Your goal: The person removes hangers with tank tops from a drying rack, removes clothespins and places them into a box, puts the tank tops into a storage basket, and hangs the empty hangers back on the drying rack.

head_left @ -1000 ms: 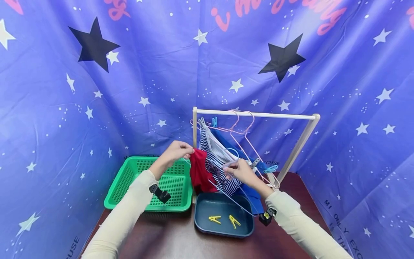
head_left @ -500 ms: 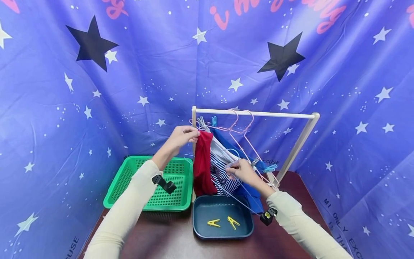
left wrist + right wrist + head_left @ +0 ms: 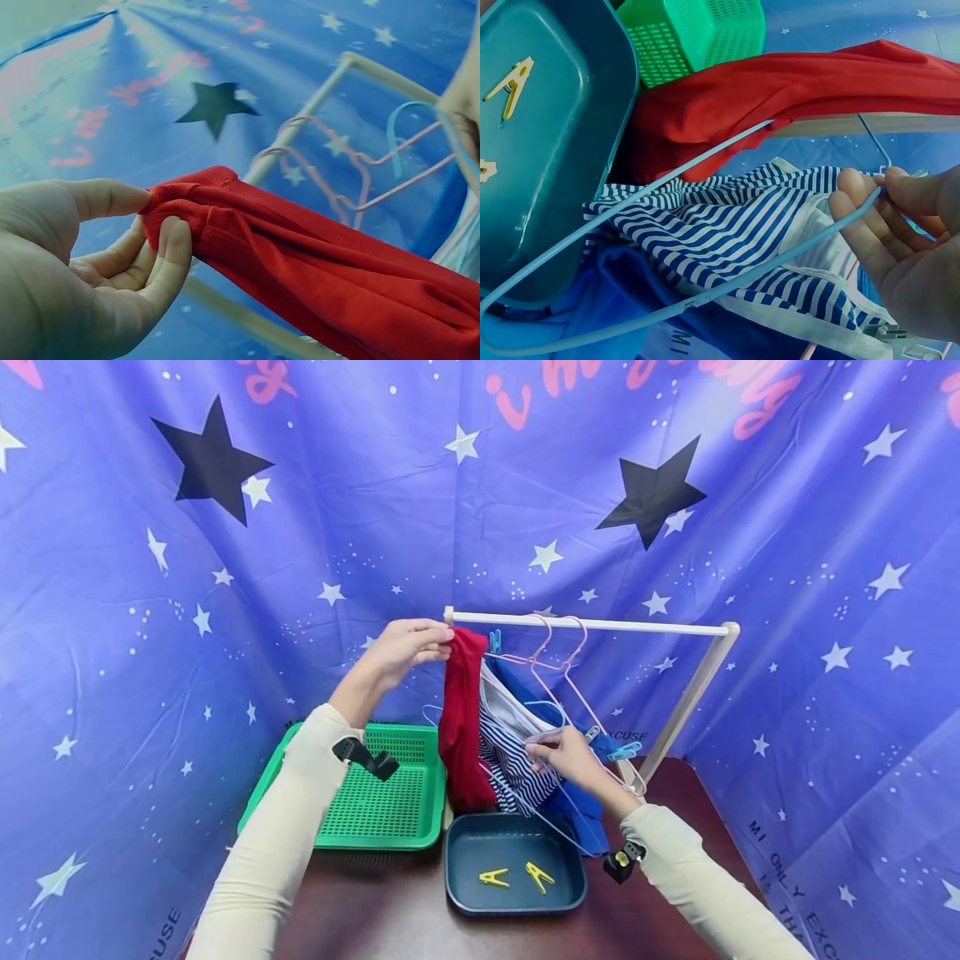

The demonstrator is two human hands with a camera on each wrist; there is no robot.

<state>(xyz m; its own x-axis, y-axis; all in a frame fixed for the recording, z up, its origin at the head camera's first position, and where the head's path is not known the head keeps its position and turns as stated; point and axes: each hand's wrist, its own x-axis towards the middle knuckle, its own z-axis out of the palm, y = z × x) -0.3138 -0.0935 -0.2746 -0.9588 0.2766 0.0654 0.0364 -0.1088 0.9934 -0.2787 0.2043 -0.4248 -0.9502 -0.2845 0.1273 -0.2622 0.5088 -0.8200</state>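
Left hand (image 3: 408,653), nearly closed, pinches red cloth (image 3: 461,718), long axis twelve-to-six. Right hand (image 3: 570,758), loosely curled, pinches a blue hanger (image 3: 759,267), slanting ten-to-four in the head view

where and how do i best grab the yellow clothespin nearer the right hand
I'd pinch the yellow clothespin by its two splayed legs, coming from above: it lies flat in the dark tray, whose walls would likely hinder a sideways approach.
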